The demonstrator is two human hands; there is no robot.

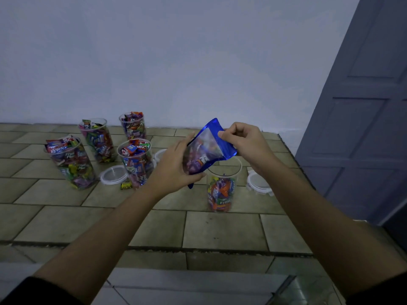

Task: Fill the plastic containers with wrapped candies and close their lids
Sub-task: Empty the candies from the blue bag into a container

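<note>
**Head view, near to far.** Nearest, a bare stretch of the tiled table [220, 227] is shown. Beyond it a part-filled container [221, 194] stands upright and lidless, with candies reaching roughly half its height. Just above its rim a blue candy bag [207, 148] is held tilted. The left grip [174, 166] is clamped round the bag's lower body, and the right grip [244, 144] is pinched on its upper edge. Whether the bag's mouth is open, and which way it faces, cannot be told from this angle.

At 3 o'clock of that container a white lid [258, 182] lies flat. Toward 9 o'clock a loose yellow candy [126, 185] and a second lid [113, 175] are seen. Farther off, toward 10 o'clock, four filled containers [136, 164] are grouped, all uncovered, with wrappers heaped above their rims.

**Hazards, as judged:**
- Candies may be spilled past the rim if the bag is tipped while its mouth is off-centre, as the container's mouth is narrow.
- The tall container may be toppled if it is struck by the bag's hanging lower corner or by the left grip.
- Lid closure may be blocked wherever candies are piled above a rim.
</note>
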